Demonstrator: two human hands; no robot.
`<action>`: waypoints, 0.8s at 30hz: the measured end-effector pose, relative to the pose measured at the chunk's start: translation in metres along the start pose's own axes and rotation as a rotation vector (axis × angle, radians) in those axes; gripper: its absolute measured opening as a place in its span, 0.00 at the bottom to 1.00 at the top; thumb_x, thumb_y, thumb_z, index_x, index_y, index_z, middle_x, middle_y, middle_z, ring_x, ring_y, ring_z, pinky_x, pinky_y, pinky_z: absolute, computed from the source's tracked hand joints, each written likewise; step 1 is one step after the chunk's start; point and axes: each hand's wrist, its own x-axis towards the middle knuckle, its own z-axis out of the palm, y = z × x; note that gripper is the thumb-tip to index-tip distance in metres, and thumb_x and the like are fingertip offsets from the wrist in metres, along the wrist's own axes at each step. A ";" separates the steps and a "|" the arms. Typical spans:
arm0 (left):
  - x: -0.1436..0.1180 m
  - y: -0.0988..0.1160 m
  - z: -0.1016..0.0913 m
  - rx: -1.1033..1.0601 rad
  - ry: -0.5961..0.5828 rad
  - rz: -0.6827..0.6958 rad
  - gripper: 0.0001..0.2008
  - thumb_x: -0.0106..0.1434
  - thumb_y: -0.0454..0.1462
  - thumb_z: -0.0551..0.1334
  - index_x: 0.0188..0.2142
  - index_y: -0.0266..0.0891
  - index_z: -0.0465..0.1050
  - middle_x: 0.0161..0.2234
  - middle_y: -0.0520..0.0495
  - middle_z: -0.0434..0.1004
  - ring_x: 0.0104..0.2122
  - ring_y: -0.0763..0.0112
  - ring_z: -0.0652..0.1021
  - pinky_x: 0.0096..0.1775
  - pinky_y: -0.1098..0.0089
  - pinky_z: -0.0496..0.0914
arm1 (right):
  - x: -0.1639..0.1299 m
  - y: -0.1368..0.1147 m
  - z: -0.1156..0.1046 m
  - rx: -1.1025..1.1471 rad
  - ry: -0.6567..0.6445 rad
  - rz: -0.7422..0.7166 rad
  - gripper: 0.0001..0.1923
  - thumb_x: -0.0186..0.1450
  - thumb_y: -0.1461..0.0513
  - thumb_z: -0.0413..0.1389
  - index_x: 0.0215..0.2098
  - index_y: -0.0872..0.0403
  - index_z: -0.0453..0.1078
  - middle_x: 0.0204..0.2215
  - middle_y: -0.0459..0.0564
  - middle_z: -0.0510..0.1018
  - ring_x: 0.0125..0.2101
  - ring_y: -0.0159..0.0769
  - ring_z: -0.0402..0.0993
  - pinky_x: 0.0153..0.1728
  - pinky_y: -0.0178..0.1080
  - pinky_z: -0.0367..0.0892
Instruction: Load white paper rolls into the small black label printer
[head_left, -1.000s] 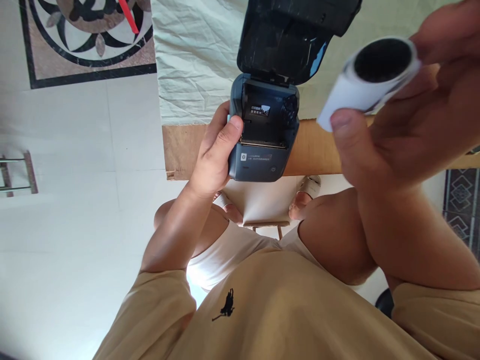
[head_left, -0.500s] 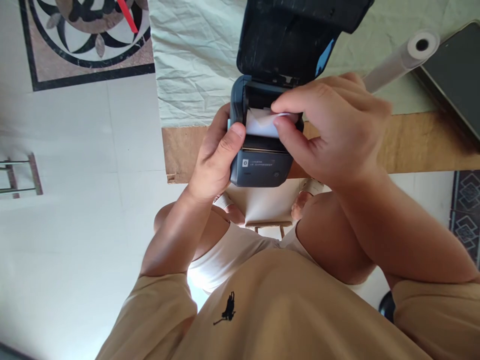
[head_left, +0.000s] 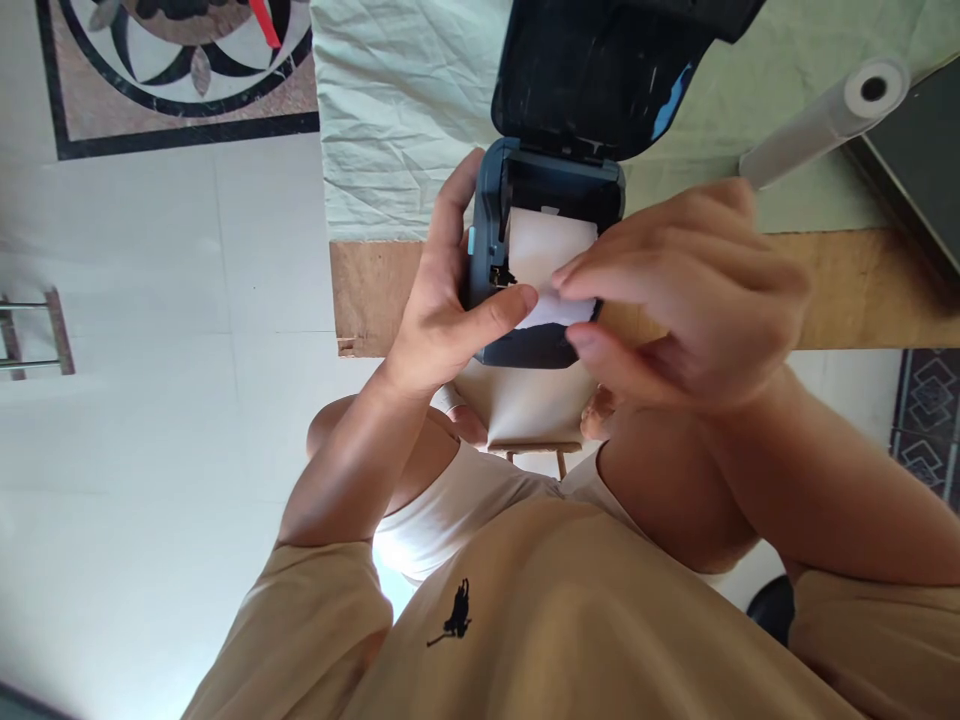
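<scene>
left hand [head_left: 442, 310] grips printer [head_left: 544, 250] | right hand [head_left: 690, 300] pinches paper [head_left: 551, 260]

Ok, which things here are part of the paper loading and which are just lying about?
In use:
- small printer, lid open, held by the left hand
- white paper in its bay, free end pinched by the right hand

Lying about:
- spare paper roll on the table cloth
- dark flat device at right
</scene>
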 end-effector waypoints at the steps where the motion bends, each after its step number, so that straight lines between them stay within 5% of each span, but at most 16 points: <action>1: 0.001 -0.003 -0.002 0.000 -0.014 -0.001 0.34 0.46 0.40 0.64 0.53 0.51 0.55 0.46 0.50 0.67 0.44 0.62 0.72 0.45 0.61 0.67 | 0.000 0.002 -0.002 0.018 0.050 0.035 0.10 0.54 0.57 0.51 0.35 0.47 0.63 0.33 0.38 0.75 0.36 0.28 0.71 0.36 0.40 0.65; 4: 0.004 -0.012 -0.008 -0.001 -0.104 0.063 0.41 0.41 0.38 0.65 0.55 0.51 0.51 0.49 0.49 0.65 0.47 0.59 0.70 0.45 0.59 0.68 | 0.002 0.009 -0.006 0.015 0.212 0.215 0.10 0.57 0.57 0.49 0.37 0.48 0.64 0.35 0.46 0.70 0.43 0.33 0.68 0.46 0.44 0.66; 8: 0.005 -0.017 -0.013 0.004 -0.126 0.057 0.47 0.35 0.36 0.67 0.56 0.49 0.49 0.55 0.47 0.59 0.53 0.54 0.66 0.49 0.54 0.66 | 0.004 0.019 -0.001 0.109 0.171 0.313 0.12 0.58 0.54 0.47 0.39 0.49 0.61 0.38 0.50 0.66 0.56 0.39 0.56 0.55 0.47 0.61; 13: 0.002 -0.010 -0.010 0.014 -0.043 0.008 0.41 0.37 0.39 0.67 0.53 0.49 0.56 0.47 0.48 0.66 0.53 0.54 0.66 0.56 0.54 0.60 | 0.001 0.022 0.006 0.271 0.377 0.259 0.11 0.61 0.54 0.40 0.43 0.42 0.52 0.35 0.46 0.60 0.39 0.28 0.66 0.42 0.41 0.68; 18: 0.001 -0.007 -0.007 -0.012 -0.051 0.029 0.39 0.39 0.38 0.66 0.53 0.48 0.55 0.43 0.47 0.66 0.49 0.57 0.69 0.54 0.54 0.61 | -0.001 0.010 0.000 0.300 0.079 0.435 0.15 0.60 0.54 0.43 0.45 0.46 0.55 0.44 0.46 0.63 0.45 0.31 0.65 0.44 0.41 0.66; 21: 0.000 -0.004 -0.005 -0.026 -0.080 0.021 0.38 0.41 0.42 0.66 0.52 0.51 0.54 0.49 0.48 0.64 0.50 0.57 0.69 0.51 0.55 0.64 | 0.001 0.009 0.003 0.340 -0.105 0.402 0.23 0.59 0.53 0.47 0.51 0.48 0.52 0.48 0.46 0.62 0.45 0.29 0.63 0.45 0.38 0.66; 24: -0.002 0.001 0.000 0.008 0.041 -0.051 0.32 0.45 0.47 0.64 0.50 0.48 0.59 0.49 0.47 0.65 0.51 0.56 0.68 0.52 0.55 0.63 | 0.001 0.012 0.010 0.348 -0.178 0.367 0.26 0.59 0.51 0.46 0.54 0.47 0.47 0.48 0.47 0.61 0.44 0.28 0.62 0.46 0.37 0.65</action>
